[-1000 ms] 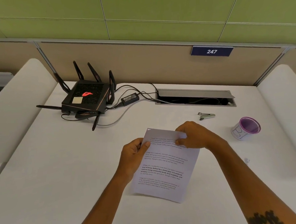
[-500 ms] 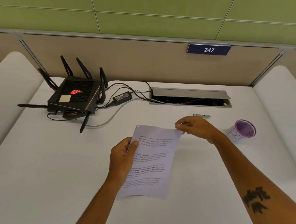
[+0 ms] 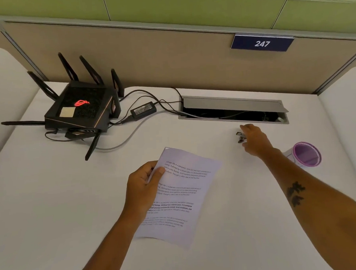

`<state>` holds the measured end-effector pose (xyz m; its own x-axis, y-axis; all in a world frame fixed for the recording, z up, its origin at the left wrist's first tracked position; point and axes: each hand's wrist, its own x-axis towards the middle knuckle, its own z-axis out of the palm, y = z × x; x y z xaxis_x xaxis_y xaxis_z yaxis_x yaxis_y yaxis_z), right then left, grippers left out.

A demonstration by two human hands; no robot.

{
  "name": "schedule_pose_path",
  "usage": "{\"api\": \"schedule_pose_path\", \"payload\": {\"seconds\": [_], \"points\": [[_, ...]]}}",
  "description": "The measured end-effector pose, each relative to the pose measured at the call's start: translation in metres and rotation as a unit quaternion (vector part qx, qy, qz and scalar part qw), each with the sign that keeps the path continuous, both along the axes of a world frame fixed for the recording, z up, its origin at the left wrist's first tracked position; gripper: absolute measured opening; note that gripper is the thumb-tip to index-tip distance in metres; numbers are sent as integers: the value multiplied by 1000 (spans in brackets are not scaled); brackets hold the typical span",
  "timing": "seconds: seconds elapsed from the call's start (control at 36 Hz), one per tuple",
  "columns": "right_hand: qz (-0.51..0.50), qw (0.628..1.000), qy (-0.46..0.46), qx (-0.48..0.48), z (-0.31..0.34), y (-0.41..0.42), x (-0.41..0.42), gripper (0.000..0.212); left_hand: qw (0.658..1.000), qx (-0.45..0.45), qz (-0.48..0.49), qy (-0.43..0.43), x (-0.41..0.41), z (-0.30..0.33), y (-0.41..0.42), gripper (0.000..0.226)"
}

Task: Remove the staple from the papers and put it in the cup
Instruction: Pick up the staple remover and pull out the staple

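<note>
The papers [image 3: 184, 196] lie on the desk [image 3: 53, 203] at its middle. The router [image 3: 81, 111] stands behind them to the left, the cable hatch [image 3: 233, 109] behind them to the right. The staple remover [image 3: 240, 137] lies right of the papers, before the hatch. The cup [image 3: 306, 155] lies farther right.

White desk surface [image 3: 53, 203] bounded behind by beige partition panel [image 3: 148, 60] under green wall panels [image 3: 187, 8]. Blue plate [image 3: 262, 43] marked 247 fixed to partition. Open grey cable hatch [image 3: 233, 105] recessed in desk. Even, soft lighting.
</note>
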<state>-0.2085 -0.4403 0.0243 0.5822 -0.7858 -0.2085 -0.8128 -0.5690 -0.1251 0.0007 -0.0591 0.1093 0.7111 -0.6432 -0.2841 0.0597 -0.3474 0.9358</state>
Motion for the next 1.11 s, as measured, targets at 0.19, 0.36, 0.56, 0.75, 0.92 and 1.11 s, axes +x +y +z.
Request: {"api": "schedule_pose_path", "payload": {"seconds": [0.19, 0.36, 0.56, 0.75, 0.92, 1.11], "points": [[5, 999, 38, -5, -7, -12, 4, 62, 1000, 25, -8, -8, 2, -12, -6, 17], [-5, 1000, 18, -17, -9, -8, 4, 49, 999, 36, -9, 8, 2, -18, -7, 19], [-94, 991, -94, 20, -13, 16, 7, 39, 999, 50, -15, 11, 1, -20, -9, 19], [-202, 864, -373, 273, 20, 52, 26, 36, 999, 41, -25, 2, 0, -17, -8, 17], [-160, 799, -418, 401, 64, 83, 40, 33, 999, 24, -32, 4, -3, -8, -5, 12], [-41, 823, -368, 430, 134, 122, 56, 33, 998, 15, -55, -9, -6, 4, 6, 12]]}}
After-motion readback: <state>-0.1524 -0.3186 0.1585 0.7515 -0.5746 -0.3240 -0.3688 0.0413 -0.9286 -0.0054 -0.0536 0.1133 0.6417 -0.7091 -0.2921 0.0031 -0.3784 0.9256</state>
